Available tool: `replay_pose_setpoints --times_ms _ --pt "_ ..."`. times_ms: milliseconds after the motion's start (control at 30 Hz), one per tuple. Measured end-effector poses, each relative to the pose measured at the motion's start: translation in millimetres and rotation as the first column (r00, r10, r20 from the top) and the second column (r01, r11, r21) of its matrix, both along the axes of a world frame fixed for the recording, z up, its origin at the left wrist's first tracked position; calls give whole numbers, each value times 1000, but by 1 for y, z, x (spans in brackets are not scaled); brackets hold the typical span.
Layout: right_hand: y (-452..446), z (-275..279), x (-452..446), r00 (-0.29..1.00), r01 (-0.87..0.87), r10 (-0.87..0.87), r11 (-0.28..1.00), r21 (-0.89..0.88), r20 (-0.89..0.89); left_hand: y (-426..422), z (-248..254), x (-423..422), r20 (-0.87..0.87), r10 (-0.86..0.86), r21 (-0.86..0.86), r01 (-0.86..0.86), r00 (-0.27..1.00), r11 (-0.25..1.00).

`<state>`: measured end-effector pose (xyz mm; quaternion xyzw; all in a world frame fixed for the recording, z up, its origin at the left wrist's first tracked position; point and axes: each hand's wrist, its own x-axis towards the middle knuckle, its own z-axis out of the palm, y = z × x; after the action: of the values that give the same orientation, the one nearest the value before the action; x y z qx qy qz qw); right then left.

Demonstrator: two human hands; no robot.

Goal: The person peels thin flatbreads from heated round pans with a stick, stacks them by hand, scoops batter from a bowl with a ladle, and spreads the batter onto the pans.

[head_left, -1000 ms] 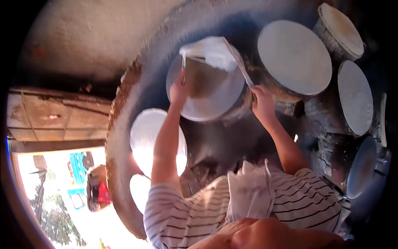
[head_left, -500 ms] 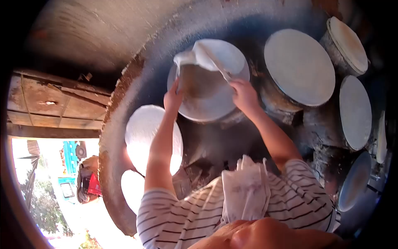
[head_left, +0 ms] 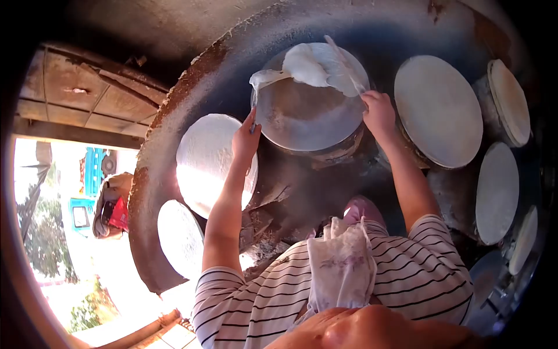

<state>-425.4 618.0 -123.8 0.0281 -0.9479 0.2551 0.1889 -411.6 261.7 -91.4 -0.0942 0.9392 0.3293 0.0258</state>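
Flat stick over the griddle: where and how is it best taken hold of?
Probably by the near end of the flat stick, where the right hand holds it, coming from the wearer's right side. The stick is long and thin and slants so that this end lies at the griddle's edge, while the rest reaches across beside the white paste.

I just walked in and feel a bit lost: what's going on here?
A person in a striped shirt is working white batter-like stuff over a round griddle. The left hand grips a thin handle with some of that white stuff at its tip. The right hand holds a flat stick over the griddle's far side. White covers part of the far side; the near side looks bare. More round plates stand to both sides.
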Motion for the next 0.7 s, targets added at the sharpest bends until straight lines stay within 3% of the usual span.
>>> replay_pose_setpoints --times_ms 100,167,300,400,467,533,633,700 --pt "-15 -5 -33 975 -215 219 974 -73 39 3 -22 -2 -169 5 -8 -6 986 1000" --pt "-29 -12 -51 932 -352 359 928 -127 45 18 -19 19 -164 77 -6 -80 983 997" --pt "-33 -3 -70 832 -538 552 827 -165 51 61 9 56 16 287 6 -287 958 958" --pt "-9 15 -71 700 -703 713 679 -214 -41 92 29 95 140 426 -42 -424 894 905" --pt "29 41 -85 643 -758 764 627 -179 -48 101 24 115 31 419 19 -420 908 908" --pt "62 27 -130 772 -633 629 774 -16 -91 112 21 126 -60 425 50 -423 903 905" --pt "45 -1 -171 759 -651 651 759 -3 -11 123 18 109 -3 444 104 -441 896 891" --pt "4 3 -158 622 -769 781 622 -148 52 134 21 101 29 475 141 -474 879 869"
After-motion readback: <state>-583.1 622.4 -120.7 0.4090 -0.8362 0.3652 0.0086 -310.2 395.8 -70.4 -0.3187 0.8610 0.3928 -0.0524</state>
